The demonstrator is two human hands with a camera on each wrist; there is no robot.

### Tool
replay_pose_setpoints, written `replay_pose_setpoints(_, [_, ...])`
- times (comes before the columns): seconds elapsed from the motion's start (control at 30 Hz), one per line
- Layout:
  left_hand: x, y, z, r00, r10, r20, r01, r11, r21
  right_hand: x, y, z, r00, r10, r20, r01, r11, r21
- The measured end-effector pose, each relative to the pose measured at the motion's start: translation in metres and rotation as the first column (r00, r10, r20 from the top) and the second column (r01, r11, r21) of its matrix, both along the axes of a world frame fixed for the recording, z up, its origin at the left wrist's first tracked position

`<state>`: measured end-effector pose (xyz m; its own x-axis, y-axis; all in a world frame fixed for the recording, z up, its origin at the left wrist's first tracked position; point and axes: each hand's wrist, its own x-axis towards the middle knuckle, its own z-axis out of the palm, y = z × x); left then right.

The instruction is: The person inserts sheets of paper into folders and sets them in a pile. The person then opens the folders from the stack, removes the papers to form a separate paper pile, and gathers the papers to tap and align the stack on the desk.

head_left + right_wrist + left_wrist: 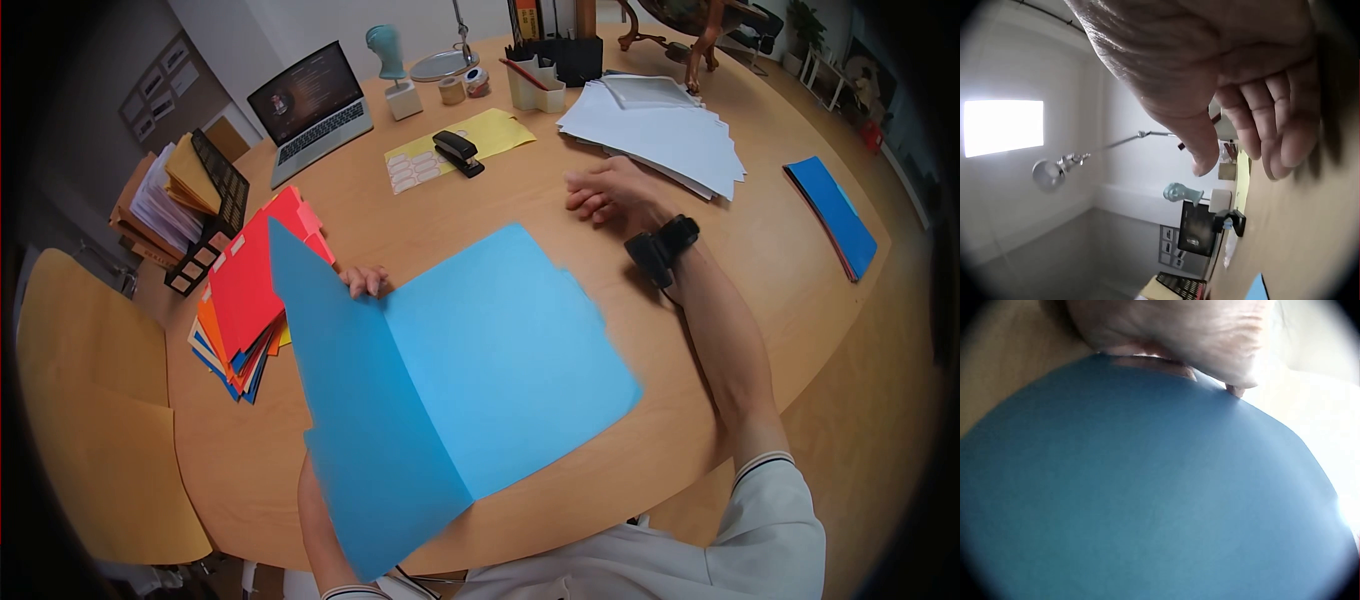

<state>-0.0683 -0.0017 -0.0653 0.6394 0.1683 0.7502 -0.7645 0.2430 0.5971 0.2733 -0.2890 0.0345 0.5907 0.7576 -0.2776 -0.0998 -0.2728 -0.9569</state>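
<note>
Matt blue card folder (pixel 500 350) on smooth wood table (pixel 780 290) w/ paper stack (pixel 660 130)

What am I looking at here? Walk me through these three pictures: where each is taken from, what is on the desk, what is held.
No machine here: a person works at a round wooden table, wearing three cameras. The wide picture comes from the head, looking down. The other two come from the wrists.

The left hand holds up one flap of an open blue folder; the left wrist view shows that folder filling the picture. The right hand holds nothing, its fingers loosely curled above the table, near a stack of white paper.

Also on the table: a pile of coloured folders, a laptop, a black stapler on a yellow sheet, and another blue folder.
</note>
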Motion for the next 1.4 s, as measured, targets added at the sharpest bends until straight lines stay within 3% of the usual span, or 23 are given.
replay_pose_setpoints(0.07, [-0.006, 0.004, 0.003, 1.0, -0.013, -0.02, 0.013, 1.0, 0.004, -0.011, 0.01, -0.004, 0.979, 0.156, 0.132, -0.153, 0.988, -0.029])
replay_pose_setpoints(0.1, [-0.008, 0.006, 0.004, 0.999, -0.027, -0.04, 0.027, 1.0, 0.008, -0.017, 0.013, -0.006, 0.979, 0.156, 0.132, -0.154, 0.988, -0.029])
replay_pose_setpoints(0.17, [-0.02, -0.003, 0.015, 0.99, -0.013, -0.143, 0.01, 1.0, -0.024, -0.034, 0.017, -0.004, 0.878, 0.315, 0.36, -0.317, 0.947, -0.054])
replay_pose_setpoints(0.2, [-0.025, -0.007, 0.019, 0.969, -0.003, -0.245, -0.011, 0.998, -0.054, -0.031, 0.025, -0.017, 0.728, 0.382, 0.57, -0.402, 0.91, -0.096])
replay_pose_setpoints(0.23, [-0.028, -0.004, 0.016, 0.969, -0.002, -0.245, -0.012, 0.998, -0.054, -0.039, 0.026, -0.014, 0.727, 0.383, 0.57, -0.404, 0.91, -0.097])
replay_pose_setpoints(0.3, [-0.034, 0.004, 0.009, 0.961, 0.076, -0.268, -0.112, 0.987, -0.119, -0.068, 0.027, -0.006, 0.38, 0.447, 0.81, -0.384, 0.872, -0.302])
replay_pose_setpoints(0.33, [-0.033, 0.001, 0.008, 0.961, 0.078, -0.267, -0.114, 0.986, -0.119, -0.075, 0.029, -0.01, 0.352, 0.477, 0.805, -0.371, 0.861, -0.347])
replay_pose_setpoints(0.43, [-0.013, -0.028, 0.011, 0.818, 0.444, -0.367, -0.501, 0.862, -0.074, -0.087, 0.031, -0.013, 0.302, 0.402, 0.864, -0.339, 0.893, -0.297])
replay_pose_setpoints(0.5, [-0.002, -0.046, 0.019, 0.641, 0.645, -0.416, -0.716, 0.698, -0.023, -0.088, 0.032, -0.01, 0.305, 0.418, 0.856, -0.313, 0.892, -0.324])
replay_pose_setpoints(0.57, [-0.002, -0.062, 0.045, 0.267, 0.784, -0.56, -0.728, 0.545, 0.415, -0.089, 0.032, -0.008, 0.311, 0.433, 0.846, -0.286, 0.892, -0.351])
replay_pose_setpoints(0.7, [0.008, -0.082, 0.06, 0.295, 0.854, -0.429, -0.674, 0.504, 0.54, -0.094, 0.034, -0.007, 0.326, 0.425, 0.845, -0.206, 0.904, -0.375])
replay_pose_setpoints(0.73, [0.005, -0.079, 0.059, 0.327, 0.783, -0.529, -0.641, 0.595, 0.484, -0.095, 0.034, -0.007, 0.342, 0.41, 0.845, -0.191, 0.911, -0.365])
replay_pose_setpoints(0.77, [0.005, -0.079, 0.057, 0.328, 0.783, -0.529, -0.64, 0.596, 0.485, -0.097, 0.034, -0.008, 0.344, 0.41, 0.845, -0.19, 0.912, -0.365])
replay_pose_setpoints(0.9, [0.005, -0.084, 0.056, 0.244, 0.84, -0.486, -0.57, 0.529, 0.629, -0.094, 0.033, -0.011, 0.37, 0.384, 0.846, -0.181, 0.923, -0.34])
replay_pose_setpoints(0.97, [0.005, -0.084, 0.055, 0.216, 0.921, -0.323, -0.548, 0.389, 0.741, -0.091, 0.033, -0.007, 0.386, 0.384, 0.839, -0.207, 0.922, -0.327])
replay_pose_setpoints(1.03, [0.005, -0.084, 0.055, 0.229, 0.914, -0.334, -0.547, 0.405, 0.733, -0.089, 0.033, -0.001, 0.583, 0.438, 0.685, -0.245, 0.898, -0.366])
replay_pose_setpoints(1.1, [0.005, -0.083, 0.054, 0.242, 0.906, -0.346, -0.546, 0.422, 0.724, -0.083, 0.04, -0.019, 0.57, 0.386, 0.725, -0.26, 0.922, -0.287])
replay_pose_setpoints(1.17, [0.005, -0.082, 0.054, 0.228, 0.931, -0.287, -0.521, 0.365, 0.772, -0.082, 0.041, -0.024, 0.558, 0.332, 0.76, -0.277, 0.938, -0.207])
replay_pose_setpoints(1.2, [0.005, -0.081, 0.054, 0.227, 0.931, -0.286, -0.522, 0.364, 0.771, -0.082, 0.041, -0.026, 0.672, 0.293, 0.68, -0.309, 0.945, -0.102])
replay_pose_setpoints(1.23, [0.005, -0.081, 0.055, 0.226, 0.871, -0.437, -0.54, 0.485, 0.688, -0.083, 0.041, -0.026, 0.77, 0.262, 0.581, -0.326, 0.945, 0.006])
replay_pose_setpoints(1.27, [0.005, -0.081, 0.056, 0.229, 0.785, -0.575, -0.556, 0.59, 0.585, -0.083, 0.042, -0.029, 0.77, 0.264, 0.581, -0.329, 0.944, 0.006])
replay_pose_setpoints(1.37, [0.004, -0.081, 0.058, 0.25, 0.734, -0.632, -0.57, 0.639, 0.517, -0.083, 0.045, -0.03, 0.809, 0.127, 0.573, -0.225, 0.969, 0.103])
replay_pose_setpoints(1.4, [0.004, -0.08, 0.055, 0.248, 0.734, -0.632, -0.571, 0.638, 0.516, -0.084, 0.045, -0.028, 0.695, 0.182, 0.696, -0.236, 0.972, -0.019])
